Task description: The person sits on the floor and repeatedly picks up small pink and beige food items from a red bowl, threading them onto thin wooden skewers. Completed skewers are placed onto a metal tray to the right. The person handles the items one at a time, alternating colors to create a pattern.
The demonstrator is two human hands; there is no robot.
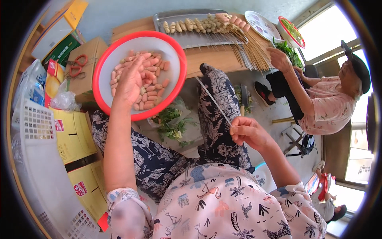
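My left hand (132, 79) reaches into a white plastic basin with a red rim (97, 74). Its fingers are among many short pink sausages (148, 98); whether they grip one cannot be told. In my right hand (246, 131), above my patterned trousers, a thin, straight pale skewer (213, 100) is pinched near one end, its far end pointing at the table edge. Beyond, on a wooden table (194, 61), a metal tray (194, 41) holds rows of skewered food (188, 24), some spiral-shaped, some pink sausages at the right end, with many sticks fanning out to the right.
Red-handled scissors (78, 64) lie on a cardboard box (92, 56) at the left. Leafy greens (173, 121) are on the floor below the basin. A knife (244, 100) is right of my knee. Another person (328, 101) sits at the right beside greens (288, 53). Yellow boxes (71, 134) stand left.
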